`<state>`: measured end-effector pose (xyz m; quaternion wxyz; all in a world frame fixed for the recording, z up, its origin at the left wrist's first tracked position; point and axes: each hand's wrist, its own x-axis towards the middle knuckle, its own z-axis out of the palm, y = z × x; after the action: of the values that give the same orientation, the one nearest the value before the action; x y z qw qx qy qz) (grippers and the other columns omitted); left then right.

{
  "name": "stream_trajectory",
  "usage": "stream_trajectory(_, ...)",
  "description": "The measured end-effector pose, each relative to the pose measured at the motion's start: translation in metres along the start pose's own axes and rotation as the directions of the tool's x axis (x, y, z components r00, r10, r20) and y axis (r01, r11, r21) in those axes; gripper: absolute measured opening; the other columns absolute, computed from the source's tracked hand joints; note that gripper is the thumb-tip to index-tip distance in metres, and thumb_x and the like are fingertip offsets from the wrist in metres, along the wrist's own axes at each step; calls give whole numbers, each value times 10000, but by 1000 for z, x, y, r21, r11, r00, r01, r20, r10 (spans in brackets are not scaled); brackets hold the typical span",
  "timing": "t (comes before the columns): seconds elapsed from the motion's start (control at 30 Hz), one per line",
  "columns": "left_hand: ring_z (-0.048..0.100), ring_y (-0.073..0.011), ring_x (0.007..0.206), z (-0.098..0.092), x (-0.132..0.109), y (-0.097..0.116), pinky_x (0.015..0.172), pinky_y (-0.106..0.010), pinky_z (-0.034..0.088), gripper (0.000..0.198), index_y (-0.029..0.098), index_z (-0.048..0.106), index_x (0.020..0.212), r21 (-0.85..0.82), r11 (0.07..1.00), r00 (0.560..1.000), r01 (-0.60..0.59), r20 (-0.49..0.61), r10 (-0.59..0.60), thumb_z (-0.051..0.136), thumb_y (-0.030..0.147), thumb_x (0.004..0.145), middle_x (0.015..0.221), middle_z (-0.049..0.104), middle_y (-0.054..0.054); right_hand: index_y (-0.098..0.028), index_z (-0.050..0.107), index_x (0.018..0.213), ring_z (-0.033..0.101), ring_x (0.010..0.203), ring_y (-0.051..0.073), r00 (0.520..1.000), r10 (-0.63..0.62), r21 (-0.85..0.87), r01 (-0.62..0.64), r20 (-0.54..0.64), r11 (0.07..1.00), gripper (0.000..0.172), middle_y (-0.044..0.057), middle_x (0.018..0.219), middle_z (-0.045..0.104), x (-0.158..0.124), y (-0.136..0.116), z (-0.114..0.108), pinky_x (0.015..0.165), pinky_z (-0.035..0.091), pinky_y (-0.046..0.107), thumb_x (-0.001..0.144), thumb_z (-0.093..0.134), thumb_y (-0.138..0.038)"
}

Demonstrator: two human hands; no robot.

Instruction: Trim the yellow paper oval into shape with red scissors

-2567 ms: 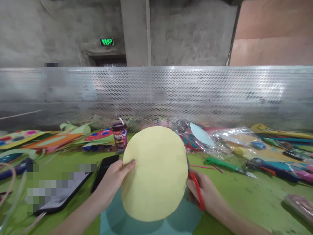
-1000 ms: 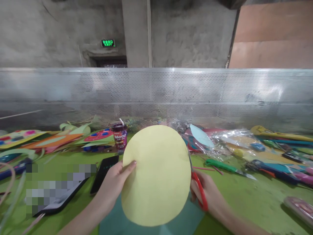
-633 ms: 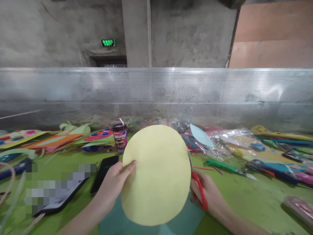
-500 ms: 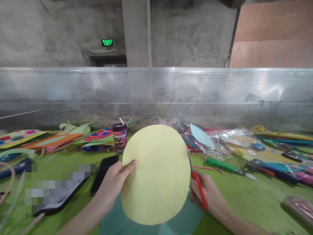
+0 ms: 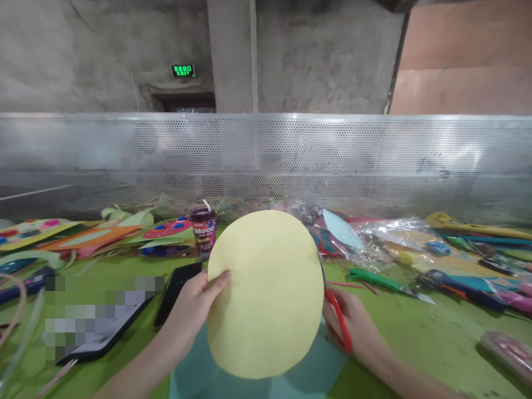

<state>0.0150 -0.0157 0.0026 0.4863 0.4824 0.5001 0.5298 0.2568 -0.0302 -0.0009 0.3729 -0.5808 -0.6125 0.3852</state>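
Observation:
A pale yellow paper disc (image 5: 266, 293) stands upright before me above the green table. My left hand (image 5: 189, 310) pinches its left edge, thumb on the front. My right hand (image 5: 353, 330) is closed round red-handled scissors (image 5: 337, 318), whose blades touch the disc's right edge. A teal sheet (image 5: 199, 377) lies flat under the disc and both hands.
A dark drink cup (image 5: 203, 231) with a straw stands behind the disc. Two phones (image 5: 177, 285) lie at the left. Coloured paper cut-outs (image 5: 91, 238) pile at far left. Plastic bags (image 5: 386, 238), a green-handled knife (image 5: 382, 282) and pens lie at right. A perforated metal barrier (image 5: 291, 160) borders the far side.
Almost nothing has changed: the disc has turned and shifted slightly in my left hand, and the scissors stay at its right edge.

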Motion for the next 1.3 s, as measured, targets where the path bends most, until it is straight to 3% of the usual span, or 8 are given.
stream_trajectory(0.5,613,-236,753,-1,2,1,634,-295,460,412,175,587,971,58,998,999,-17,-29,19,559,434,652,896,660,-65,-173,382,607,461,391,99,998,-56,-56,56,1,997,205,-29,477,465,2,0,-3,364,364,197,698,397,-356)
stream_trajectory(0.87,609,-241,767,-3,5,0,640,-296,458,378,182,595,948,64,997,999,-36,-3,36,563,422,657,880,663,-59,-152,468,660,455,382,94,996,-86,-59,85,-2,995,208,-25,481,483,3,1,-5,362,349,191,692,398,-345)
stream_trajectory(1.3,605,-246,762,-5,7,-2,648,-312,456,432,149,569,1006,107,992,997,-74,12,73,543,424,673,901,656,-77,-152,460,610,451,383,88,992,-124,-105,120,-30,987,206,-16,504,509,4,0,-8,357,329,188,686,399,-334)
